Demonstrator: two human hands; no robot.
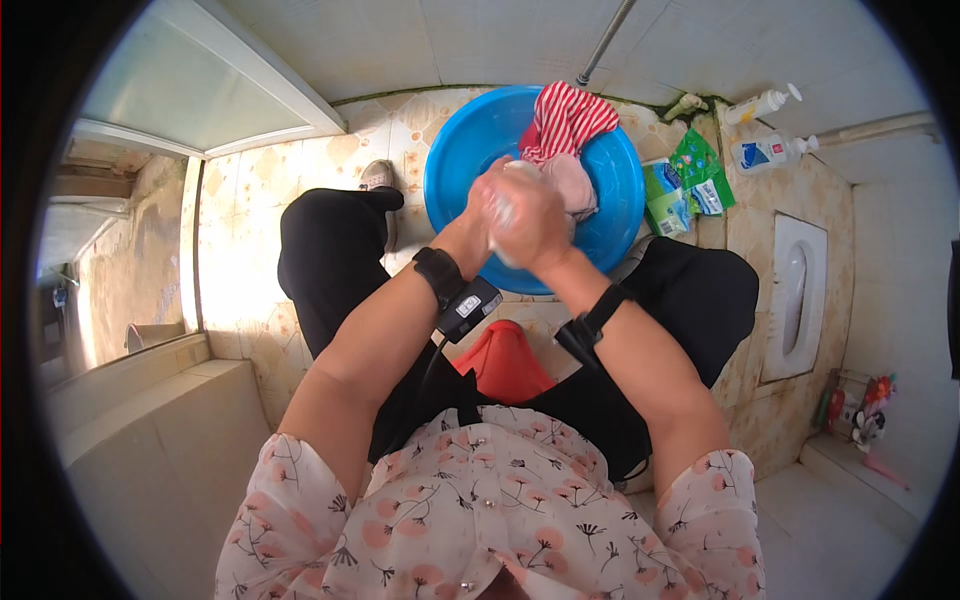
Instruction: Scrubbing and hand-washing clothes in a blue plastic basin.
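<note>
Over a blue plastic basin (451, 161), my left hand (478, 206) and my right hand (534, 221) press together, both blurred. Bunched between them is a piece of white wet-looking cloth (508, 255), mostly hidden by the fingers. A red-and-white striped garment (574, 120) hangs over the basin's far right rim. Just below it, inside the basin, lies a pale pink cloth (571, 186), close to my right hand. The basin's bottom is partly covered by my hands and the fabric.
Green packets (701, 172) lie right of the basin, near two pump bottles (772, 151) by the wall. A squat toilet (796, 296) is set in the floor farther right. Between my legs is a red plastic object (508, 360). A framed glass panel (217, 82) stands at left.
</note>
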